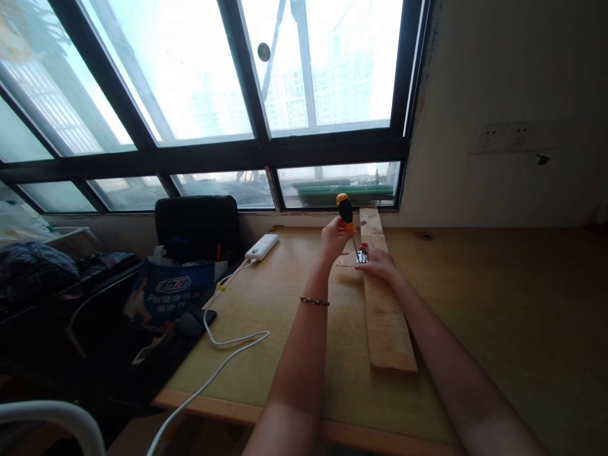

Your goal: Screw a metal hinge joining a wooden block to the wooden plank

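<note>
My left hand [336, 237] is closed around the lower part of a screwdriver [345, 210] with an orange and black handle. The screwdriver leans slightly, its shaft pointing down at a small shiny metal piece [361, 256]; whether the tip touches it I cannot tell. Thumb and fingers of my right hand [378, 261] pinch that metal piece at the left edge of a long wooden board [388, 329]. The board lies lengthwise on the table, its far end near the window. Just left of the metal piece is a flat light-brown scrap [346, 259], partly hidden.
A white power bank [262, 247] with a white cable [237, 342] lies on the left of the table [294, 304]. Beyond the left edge are a black chair [197, 225] and a blue bag [166, 294]. Window and wall close off the back.
</note>
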The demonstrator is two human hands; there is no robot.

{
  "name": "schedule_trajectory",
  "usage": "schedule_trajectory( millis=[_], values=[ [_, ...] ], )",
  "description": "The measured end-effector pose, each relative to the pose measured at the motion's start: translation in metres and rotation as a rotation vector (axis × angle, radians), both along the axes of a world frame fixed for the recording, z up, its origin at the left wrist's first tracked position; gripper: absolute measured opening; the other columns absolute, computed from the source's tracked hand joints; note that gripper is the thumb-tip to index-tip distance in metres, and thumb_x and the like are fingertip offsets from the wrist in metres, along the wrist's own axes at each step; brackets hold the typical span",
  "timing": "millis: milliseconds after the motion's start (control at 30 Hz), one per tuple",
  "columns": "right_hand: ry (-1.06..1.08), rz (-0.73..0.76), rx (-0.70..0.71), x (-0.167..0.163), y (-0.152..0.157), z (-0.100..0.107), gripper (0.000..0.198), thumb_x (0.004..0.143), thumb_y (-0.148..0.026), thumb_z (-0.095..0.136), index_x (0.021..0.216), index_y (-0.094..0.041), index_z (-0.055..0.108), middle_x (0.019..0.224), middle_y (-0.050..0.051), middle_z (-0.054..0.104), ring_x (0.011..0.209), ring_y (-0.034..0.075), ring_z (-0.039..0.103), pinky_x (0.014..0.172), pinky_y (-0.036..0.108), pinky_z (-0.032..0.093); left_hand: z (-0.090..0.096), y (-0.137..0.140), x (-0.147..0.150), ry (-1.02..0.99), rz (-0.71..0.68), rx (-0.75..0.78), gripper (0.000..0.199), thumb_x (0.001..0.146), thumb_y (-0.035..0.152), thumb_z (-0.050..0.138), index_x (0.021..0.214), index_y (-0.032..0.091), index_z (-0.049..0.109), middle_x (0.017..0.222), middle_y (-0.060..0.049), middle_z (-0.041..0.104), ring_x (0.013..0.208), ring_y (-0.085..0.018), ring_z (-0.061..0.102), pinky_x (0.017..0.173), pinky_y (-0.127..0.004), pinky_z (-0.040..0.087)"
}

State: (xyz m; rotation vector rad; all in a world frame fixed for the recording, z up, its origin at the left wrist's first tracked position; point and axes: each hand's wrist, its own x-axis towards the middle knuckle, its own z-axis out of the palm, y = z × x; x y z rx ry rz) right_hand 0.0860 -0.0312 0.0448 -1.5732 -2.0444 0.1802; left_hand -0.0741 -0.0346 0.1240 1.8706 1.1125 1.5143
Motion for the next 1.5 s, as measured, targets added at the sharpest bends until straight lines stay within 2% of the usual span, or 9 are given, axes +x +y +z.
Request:
schedule_trajectory(
  millis=[167,267,633,800,933,1100,1167,1333,1500],
  values=[
    [0.004,0.005,0.013,0.0,-0.001,0.0,0.07,0.055,-0.047,0.071,0.115,-0.025,0.043,0.108,0.001,0.063,0.092,0.024,0.06,0.069,0.029,0.044,-0.002,0.003,0.002,-0.071,-0.204,-0.038,0.02,0.069,0.018,0.059,0.089,0.016,0.058,0.093,-0.007,0.065,0.089,-0.02,0.06,0.073,-0.03,0.047],
    [0.003,0.003,0.019,0.0,-0.001,-0.001,0.07,0.055,-0.047,0.071,0.115,-0.024,0.044,0.108,0.002,0.063,0.091,0.024,0.06,0.069,0.03,0.044,-0.002,0.002,0.004,-0.059,-0.227,-0.032,0.021,0.069,0.018,0.06,0.09,0.016,0.058,0.092,-0.007,0.065,0.09,-0.021,0.06,0.073,-0.029,0.046],
    [-0.004,0.001,0.002,0.0,0.0,0.001,0.07,0.055,-0.048,0.071,0.115,-0.025,0.044,0.106,0.003,0.063,0.088,0.024,0.06,0.068,0.03,0.044,0.001,-0.007,0.006,0.139,0.235,0.048,0.035,0.055,0.035,0.074,0.078,0.018,0.052,0.072,-0.001,0.06,0.067,-0.015,0.056,0.059,-0.024,0.039],
    [0.02,-0.002,-0.005,0.001,0.001,-0.001,0.07,0.054,-0.046,0.072,0.115,-0.026,0.043,0.106,0.001,0.063,0.087,0.023,0.061,0.067,0.029,0.044,0.002,-0.006,-0.004,0.166,0.312,0.041,0.035,0.055,0.037,0.074,0.078,0.018,0.055,0.072,-0.003,0.062,0.066,-0.016,0.057,0.058,-0.024,0.038],
    [0.014,-0.004,-0.009,0.0,0.002,-0.001,0.07,0.054,-0.046,0.072,0.114,-0.026,0.044,0.105,0.001,0.063,0.086,0.023,0.061,0.068,0.029,0.044,0.0,-0.002,-0.012,0.109,0.232,-0.007,0.034,0.053,0.037,0.074,0.074,0.017,0.057,0.07,-0.003,0.063,0.067,-0.017,0.058,0.06,-0.025,0.041],
    [0.008,-0.002,-0.006,0.0,0.001,0.001,0.068,0.054,-0.046,0.072,0.113,-0.026,0.044,0.105,0.0,0.063,0.087,0.023,0.061,0.067,0.029,0.044,-0.002,0.004,-0.009,-0.059,-0.087,-0.076,0.025,0.06,0.022,0.067,0.082,0.015,0.058,0.081,-0.005,0.064,0.077,-0.018,0.06,0.07,-0.028,0.045],
    [0.006,0.001,-0.008,0.0,0.0,0.001,0.067,0.054,-0.047,0.072,0.112,-0.026,0.045,0.105,0.0,0.063,0.088,0.023,0.061,0.067,0.028,0.043,-0.004,0.006,-0.004,-0.122,-0.158,-0.082,0.024,0.063,0.016,0.061,0.086,0.016,0.055,0.085,-0.005,0.063,0.08,-0.017,0.059,0.074,-0.03,0.045],
    [0.019,0.003,-0.007,0.0,-0.002,0.003,0.067,0.055,-0.047,0.071,0.113,-0.026,0.045,0.106,0.001,0.063,0.089,0.023,0.06,0.069,0.03,0.044,-0.009,0.009,0.011,-0.212,-0.099,-0.123,0.022,0.067,0.011,0.056,0.087,0.016,0.047,0.079,-0.002,0.058,0.076,-0.013,0.058,0.072,-0.028,0.045],
    [0.017,0.002,-0.013,0.0,-0.002,0.003,0.068,0.055,-0.047,0.071,0.114,-0.026,0.044,0.106,0.002,0.063,0.09,0.023,0.06,0.069,0.03,0.044,-0.008,0.007,0.013,-0.2,-0.028,-0.121,0.024,0.069,0.033,0.062,0.074,0.016,0.047,0.064,0.002,0.051,0.063,-0.011,0.054,0.059,-0.022,0.041]
  ],
)
